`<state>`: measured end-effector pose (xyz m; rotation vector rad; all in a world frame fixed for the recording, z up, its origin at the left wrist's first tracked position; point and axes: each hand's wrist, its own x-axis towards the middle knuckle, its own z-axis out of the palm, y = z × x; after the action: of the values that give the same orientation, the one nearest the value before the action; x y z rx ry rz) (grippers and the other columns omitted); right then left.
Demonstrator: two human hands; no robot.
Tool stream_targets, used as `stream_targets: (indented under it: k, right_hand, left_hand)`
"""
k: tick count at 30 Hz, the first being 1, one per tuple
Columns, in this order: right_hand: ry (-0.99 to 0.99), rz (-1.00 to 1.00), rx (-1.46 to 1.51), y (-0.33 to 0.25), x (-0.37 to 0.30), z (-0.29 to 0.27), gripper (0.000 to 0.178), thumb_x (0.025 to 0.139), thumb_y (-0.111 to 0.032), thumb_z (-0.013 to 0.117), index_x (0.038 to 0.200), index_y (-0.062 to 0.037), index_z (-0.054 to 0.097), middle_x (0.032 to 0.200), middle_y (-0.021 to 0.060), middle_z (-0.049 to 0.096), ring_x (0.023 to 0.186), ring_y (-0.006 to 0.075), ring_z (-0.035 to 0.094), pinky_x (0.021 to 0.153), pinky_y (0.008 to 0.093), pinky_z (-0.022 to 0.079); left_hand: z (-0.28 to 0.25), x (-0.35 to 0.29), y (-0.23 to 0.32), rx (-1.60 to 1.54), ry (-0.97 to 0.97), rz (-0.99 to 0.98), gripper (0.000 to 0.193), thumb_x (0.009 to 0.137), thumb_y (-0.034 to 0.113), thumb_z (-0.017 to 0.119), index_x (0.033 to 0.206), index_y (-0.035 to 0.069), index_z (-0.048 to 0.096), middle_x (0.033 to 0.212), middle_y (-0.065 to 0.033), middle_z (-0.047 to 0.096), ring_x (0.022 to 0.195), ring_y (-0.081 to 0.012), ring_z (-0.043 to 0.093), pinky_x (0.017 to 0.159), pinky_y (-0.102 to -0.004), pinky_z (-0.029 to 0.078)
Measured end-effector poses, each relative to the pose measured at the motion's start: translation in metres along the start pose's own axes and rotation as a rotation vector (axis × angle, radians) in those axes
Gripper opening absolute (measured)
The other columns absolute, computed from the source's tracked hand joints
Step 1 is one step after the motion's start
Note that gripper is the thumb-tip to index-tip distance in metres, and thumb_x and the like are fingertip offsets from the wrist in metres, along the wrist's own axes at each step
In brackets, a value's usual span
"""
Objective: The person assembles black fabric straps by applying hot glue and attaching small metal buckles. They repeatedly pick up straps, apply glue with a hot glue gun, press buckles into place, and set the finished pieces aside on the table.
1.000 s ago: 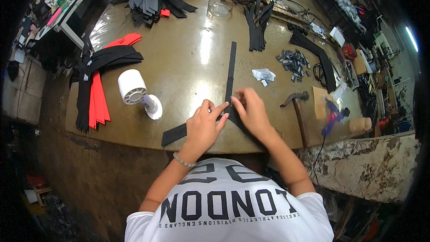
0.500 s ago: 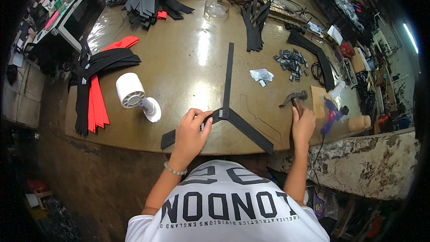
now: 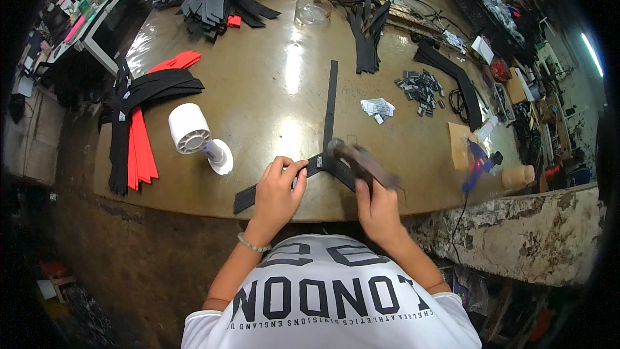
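Note:
A black webbing strap piece [image 3: 330, 100] in a three-armed Y shape lies on the table near its front edge. A small pale tag or metal clip [image 3: 319, 161] sits where its arms meet. The fingers of my left hand [image 3: 278, 189] are closed on the strap's left arm, just beside that joint. In my right hand [image 3: 381, 213] is a hammer [image 3: 365, 165], blurred by motion. Its head is over or beside the joint, and whether it touches cannot be told. The hammer and right hand cover part of the strap's right arm.
Metal clips [image 3: 421, 92] and pale labels [image 3: 377, 108] lie to the right. A white fan [image 3: 188, 128] stands left, near red and black straps [image 3: 143, 148]. A blue glue gun [image 3: 476, 167] is at the right edge. Strap bundles [image 3: 213, 0] and a glass dish [image 3: 313, 11] lie farther back.
My right hand has swung the hammer leftward from the table's right side to the strap joint. My left hand stays on the strap, which has shifted only slightly.

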<state>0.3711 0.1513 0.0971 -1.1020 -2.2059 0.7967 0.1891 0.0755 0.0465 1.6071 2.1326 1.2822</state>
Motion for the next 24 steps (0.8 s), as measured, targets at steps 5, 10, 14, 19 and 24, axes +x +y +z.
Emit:
stream_targets:
  k: [5, 10, 14, 19, 24]
  right_hand:
    - [-0.261, 0.182, -0.157, -0.002, -0.006, 0.006, 0.030, 0.099, -0.030, 0.056, 0.100, 0.0001, 0.056, 0.081, 0.0307, 0.064, 0.079, 0.0501, 0.063, 0.068, 0.0554, 0.050]
    - [0.243, 0.204, -0.260, 0.064, -0.004, -0.031, 0.033, 0.099, -0.032, 0.055, 0.112, -0.0028, 0.062, 0.104, 0.0256, 0.066, 0.096, 0.0437, 0.064, 0.080, 0.0489, 0.050]
    - [0.277, 0.353, -0.678, 0.118, 0.003, -0.072, 0.036, 0.097, -0.027, 0.058, 0.125, -0.0048, 0.061, 0.113, 0.0174, 0.062, 0.104, 0.0374, 0.060, 0.087, 0.0451, 0.048]
    - [0.384, 0.098, -0.370, 0.110, 0.026, -0.049, 0.036, 0.099, -0.028, 0.057, 0.122, -0.0023, 0.063, 0.113, 0.0153, 0.064, 0.106, 0.0313, 0.059, 0.093, 0.0426, 0.045]
    - [-0.472, 0.256, 1.386, 0.051, 0.046, 0.034, 0.047, 0.102, -0.040, 0.052, 0.122, 0.0021, 0.061, 0.121, 0.0104, 0.064, 0.104, 0.0164, 0.061, 0.088, 0.0291, 0.048]
  left_hand:
    - [-0.003, 0.001, 0.002, 0.012, -0.045, 0.041, 0.022, 0.088, 0.017, 0.069, 0.105, 0.003, 0.068, 0.093, -0.0117, 0.059, 0.084, -0.0303, 0.060, 0.074, -0.0393, 0.049]
    - [-0.003, 0.002, 0.004, 0.104, -0.115, 0.063, 0.024, 0.088, 0.022, 0.070, 0.103, 0.003, 0.066, 0.096, -0.0116, 0.060, 0.086, -0.0309, 0.062, 0.073, -0.0401, 0.051]
    - [-0.005, 0.012, 0.010, 0.229, -0.169, 0.224, 0.019, 0.088, 0.020, 0.069, 0.096, 0.003, 0.066, 0.089, -0.0118, 0.061, 0.080, -0.0307, 0.062, 0.068, -0.0393, 0.051]
    - [-0.007, 0.025, 0.031, -0.485, 0.008, -0.045, 0.018, 0.098, 0.016, 0.061, 0.093, 0.000, 0.065, 0.079, -0.0039, 0.061, 0.069, -0.0138, 0.055, 0.063, -0.0277, 0.045]
    - [0.021, 0.013, 0.050, -0.568, 0.052, -0.139, 0.025, 0.102, 0.021, 0.057, 0.091, -0.002, 0.061, 0.073, -0.0056, 0.059, 0.070, -0.0093, 0.050, 0.063, -0.0279, 0.043]
